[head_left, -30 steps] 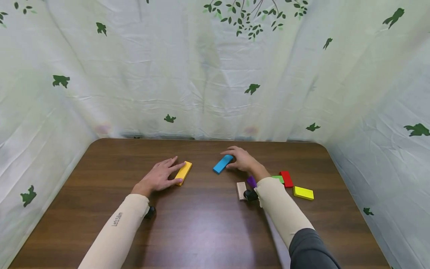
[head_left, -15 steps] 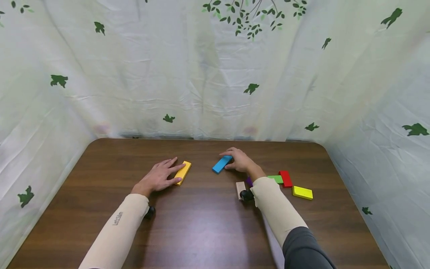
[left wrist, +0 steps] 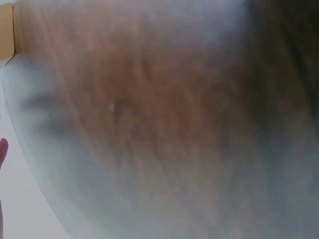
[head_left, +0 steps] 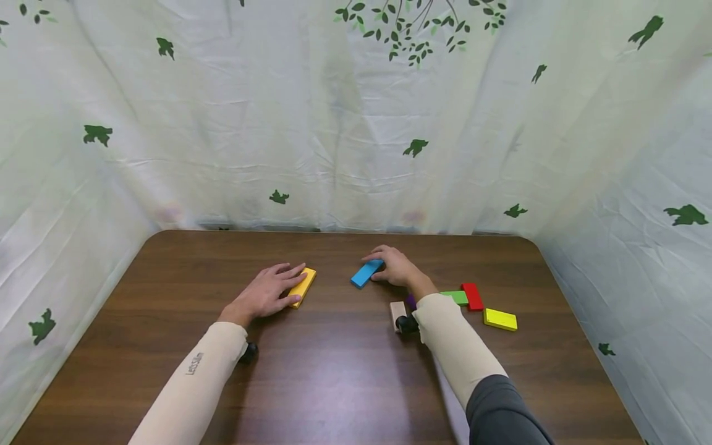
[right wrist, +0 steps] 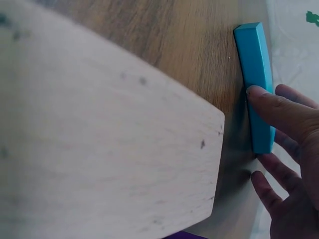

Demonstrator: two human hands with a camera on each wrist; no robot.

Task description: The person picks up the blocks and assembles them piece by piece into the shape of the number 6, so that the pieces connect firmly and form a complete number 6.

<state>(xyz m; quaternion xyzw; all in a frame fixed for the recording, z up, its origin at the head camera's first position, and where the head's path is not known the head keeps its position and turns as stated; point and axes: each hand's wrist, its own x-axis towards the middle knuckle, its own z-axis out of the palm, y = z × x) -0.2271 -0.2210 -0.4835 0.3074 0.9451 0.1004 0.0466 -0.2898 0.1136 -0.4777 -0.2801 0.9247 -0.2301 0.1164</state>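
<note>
In the head view my left hand (head_left: 267, 292) lies palm down with extended fingers, its thumb and fingertips over the left side of an orange-yellow wooden block (head_left: 307, 281). A corner of that block (left wrist: 6, 32) shows at the left wrist view's edge. Across from it, my right hand (head_left: 400, 270) pinches a blue wooden block (head_left: 364, 275) between thumb and fingers. The right wrist view has the thumb on the near face of the blue block (right wrist: 251, 55), a finger behind it and the other fingers spread apart. Both blocks lie flat on the table.
Near the right wrist lie a pale wooden block (head_left: 397, 312) and a mostly hidden purple block (head_left: 411, 301). Beyond the right sleeve are green (head_left: 456, 297), red (head_left: 472, 296) and yellow (head_left: 500, 319) blocks. A leaf-patterned white curtain (head_left: 233, 123) surrounds the brown table (head_left: 328, 371).
The right forearm has shifted slightly left, uncovering more of the green block and covering more of the purple one. The left fingers have edged a little further over the orange-yellow block.
</note>
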